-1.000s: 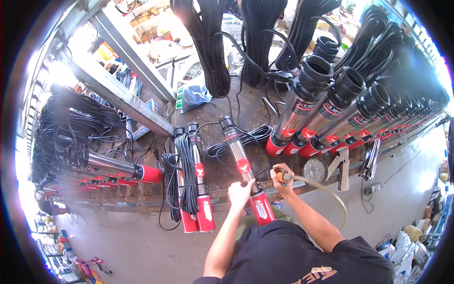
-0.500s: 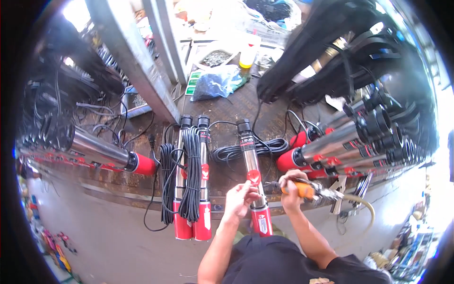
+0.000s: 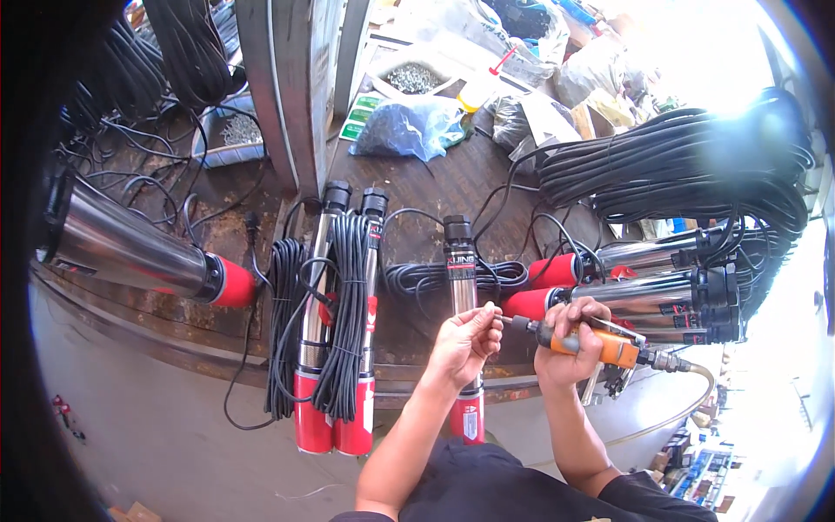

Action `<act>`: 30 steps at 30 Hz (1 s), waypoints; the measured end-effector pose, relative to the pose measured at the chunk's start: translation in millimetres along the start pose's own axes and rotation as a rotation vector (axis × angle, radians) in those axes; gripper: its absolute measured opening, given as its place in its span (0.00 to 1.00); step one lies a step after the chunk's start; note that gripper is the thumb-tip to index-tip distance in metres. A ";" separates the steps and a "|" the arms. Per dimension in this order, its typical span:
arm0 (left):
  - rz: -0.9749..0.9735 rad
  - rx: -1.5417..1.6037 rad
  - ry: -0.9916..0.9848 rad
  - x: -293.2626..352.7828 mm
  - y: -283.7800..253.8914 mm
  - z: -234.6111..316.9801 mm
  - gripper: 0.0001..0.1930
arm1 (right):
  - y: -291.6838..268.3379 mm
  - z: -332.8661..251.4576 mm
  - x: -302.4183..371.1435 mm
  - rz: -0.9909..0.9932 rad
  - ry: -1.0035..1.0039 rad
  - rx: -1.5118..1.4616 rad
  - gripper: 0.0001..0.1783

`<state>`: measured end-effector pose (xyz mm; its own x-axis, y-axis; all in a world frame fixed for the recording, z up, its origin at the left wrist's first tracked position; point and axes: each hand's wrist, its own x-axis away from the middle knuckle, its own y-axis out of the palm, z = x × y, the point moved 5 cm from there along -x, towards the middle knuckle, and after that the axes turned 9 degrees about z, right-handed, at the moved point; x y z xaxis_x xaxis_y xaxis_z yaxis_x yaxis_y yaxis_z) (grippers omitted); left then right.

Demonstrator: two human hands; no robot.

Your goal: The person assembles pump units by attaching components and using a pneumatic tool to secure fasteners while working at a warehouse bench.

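Observation:
My right hand (image 3: 570,344) is wrapped round an orange air screwdriver (image 3: 616,350), its bit pointing left. At the bit's tip, the thumb and fingertips of my left hand (image 3: 468,346) are pinched together; whatever small thing they hold is too small to name. Both hands are above a steel submersible pump (image 3: 463,287) with a black outlet and a red lower end, which sticks out over the bench edge towards me. My left hand hides part of its middle. A coil of black cable (image 3: 416,278) lies behind and beside this pump.
Two more pumps (image 3: 315,348) lie to the left, with bundled black cable (image 3: 348,313) over them. Further pumps are stacked at right (image 3: 648,300) and far left (image 3: 130,244). A metal post (image 3: 283,96) rises from the bench. A blue plastic bag (image 3: 404,130) lies behind. An air hose (image 3: 704,391) trails from the screwdriver.
My left fingertips have moved from beside the pump to the screwdriver's bit tip. The screwdriver has turned nearer level. The whole view has shifted, showing more of the cable bundles at right.

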<state>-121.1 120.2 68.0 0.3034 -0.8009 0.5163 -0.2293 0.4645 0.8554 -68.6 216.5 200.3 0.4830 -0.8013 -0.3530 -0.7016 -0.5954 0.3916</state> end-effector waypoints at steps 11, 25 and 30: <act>0.304 0.068 0.074 -66.0 -9.9 24.1 0.14 | 18.7 76.7 -23.8 -0.243 -0.040 0.076 0.12; 0.199 0.383 0.055 -123.2 -10.9 35.5 0.09 | 9.7 152.7 -71.5 -0.160 0.037 0.248 0.08; 0.361 0.052 0.333 -100.4 -14.9 26.4 0.09 | 10.5 160.9 -77.0 -0.151 0.041 0.250 0.08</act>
<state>-172.6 183.8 2.3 0.4736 -0.4240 0.7720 -0.4175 0.6637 0.6207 -197.5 281.4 94.8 0.6090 -0.7096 -0.3543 -0.7251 -0.6792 0.1140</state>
